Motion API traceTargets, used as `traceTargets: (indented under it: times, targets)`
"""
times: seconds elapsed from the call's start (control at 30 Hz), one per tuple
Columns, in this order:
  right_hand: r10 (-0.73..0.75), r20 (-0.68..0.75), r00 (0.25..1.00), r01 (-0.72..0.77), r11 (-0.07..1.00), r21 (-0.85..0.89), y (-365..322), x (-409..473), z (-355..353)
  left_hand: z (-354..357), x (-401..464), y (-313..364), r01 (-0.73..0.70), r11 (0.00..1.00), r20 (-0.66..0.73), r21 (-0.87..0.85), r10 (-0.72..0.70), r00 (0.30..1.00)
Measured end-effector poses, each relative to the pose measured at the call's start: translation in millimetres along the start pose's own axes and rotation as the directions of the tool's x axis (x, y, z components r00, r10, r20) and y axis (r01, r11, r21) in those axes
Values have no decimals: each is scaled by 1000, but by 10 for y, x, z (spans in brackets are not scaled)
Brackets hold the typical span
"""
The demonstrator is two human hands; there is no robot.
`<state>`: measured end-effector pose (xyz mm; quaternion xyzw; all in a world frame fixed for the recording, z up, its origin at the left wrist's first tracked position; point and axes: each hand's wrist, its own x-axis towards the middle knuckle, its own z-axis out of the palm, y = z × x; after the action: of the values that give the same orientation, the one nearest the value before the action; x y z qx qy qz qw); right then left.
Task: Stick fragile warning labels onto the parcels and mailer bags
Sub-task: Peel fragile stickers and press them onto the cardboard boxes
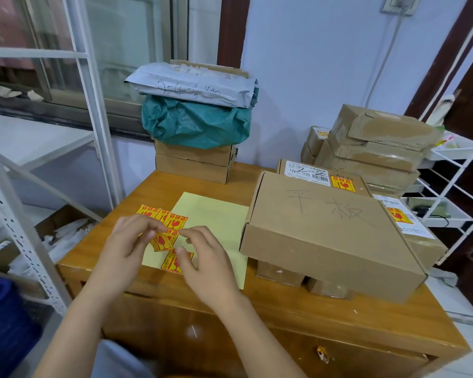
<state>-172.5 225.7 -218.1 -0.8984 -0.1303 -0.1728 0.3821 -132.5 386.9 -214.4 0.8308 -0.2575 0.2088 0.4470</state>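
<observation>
Several yellow-and-red fragile labels (175, 220) lie on a pale yellow backing sheet (216, 222) on the wooden table. My left hand (129, 241) pinches one label (163, 241) by its upper edge and holds it just above the sheet. My right hand (205, 257) hovers beside it with fingers loosely curled, its thumb over another label (172, 264). A large flat cardboard box (331, 236) with handwriting on top sits to the right, raised on smaller boxes. Behind it lie two parcels that carry fragile labels (343, 184) (399, 216).
At the back of the wooden table (284, 306) a grey mailer bag (194, 84) and a green mailer bag (194, 124) sit on stacked boxes (194, 165). More taped parcels (377, 148) pile at the right rear. White metal shelving stands on both sides.
</observation>
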Motion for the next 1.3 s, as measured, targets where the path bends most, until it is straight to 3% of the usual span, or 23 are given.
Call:
traceTargets:
  times: [0.2,0.43,0.63,0.87,1.07,1.3]
  targets:
    - [-18,-192,981,43,991,126,-397,20,-218,-203,115,464,-155,986,7,67,155,988]
    - [-147,-377,915,137,989,-54,-593,-35,-704,-238,268,1040,-310,945,73,100,304,950]
    - [74,-426,902,2,985,173,-532,-116,-1345,86,477,1498,-160,951,54,-265,180,982]
    - [224,-478,850,-35,928,372,-455,-229,-2016,365,677,1878,-40,917,121,-397,96,988]
    - [285,-433,856,-120,921,370,-290,-192,-2376,607,910,2031,41,953,286,-301,49,957]
    - [375,-281,883,-362,927,98,183,-56,-2528,945,1270,1938,30,999,436,-36,-11,900]
